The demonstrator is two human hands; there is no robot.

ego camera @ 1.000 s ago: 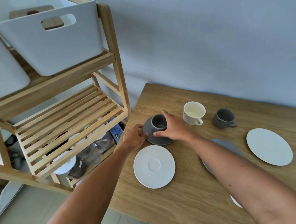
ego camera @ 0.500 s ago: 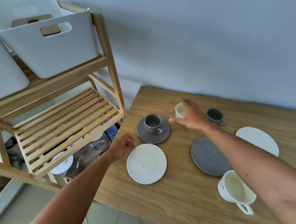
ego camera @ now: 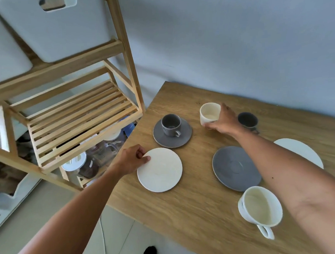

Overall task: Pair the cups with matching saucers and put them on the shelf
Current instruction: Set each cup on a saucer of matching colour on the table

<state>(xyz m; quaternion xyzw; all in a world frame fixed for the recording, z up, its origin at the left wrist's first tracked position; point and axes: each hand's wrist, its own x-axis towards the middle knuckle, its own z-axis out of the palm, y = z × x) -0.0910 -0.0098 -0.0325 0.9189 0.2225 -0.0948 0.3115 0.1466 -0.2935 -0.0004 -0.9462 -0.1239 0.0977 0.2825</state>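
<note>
A small grey cup [ego camera: 171,125] stands on a small grey saucer [ego camera: 185,137] near the table's left end. My right hand [ego camera: 222,120] grips a small cream cup [ego camera: 209,113], lifted and tilted. My left hand [ego camera: 132,158] pinches the left rim of a white saucer [ego camera: 161,170]. Behind my right wrist stands a dark grey cup [ego camera: 247,119]. My right arm crosses a large grey saucer [ego camera: 234,168] and a large white saucer [ego camera: 301,152]. A big white cup [ego camera: 260,207] sits at the front.
The wooden shelf unit [ego camera: 79,116] stands left of the table [ego camera: 196,203], its slatted middle shelf bare. White bins [ego camera: 58,25] fill the top shelf. Glass jars [ego camera: 97,154] sit on the lowest level. A grey wall runs behind.
My right hand has closed on the cream cup and raised it off the table. My left hand has moved onto the white saucer's rim. The view has tilted down.
</note>
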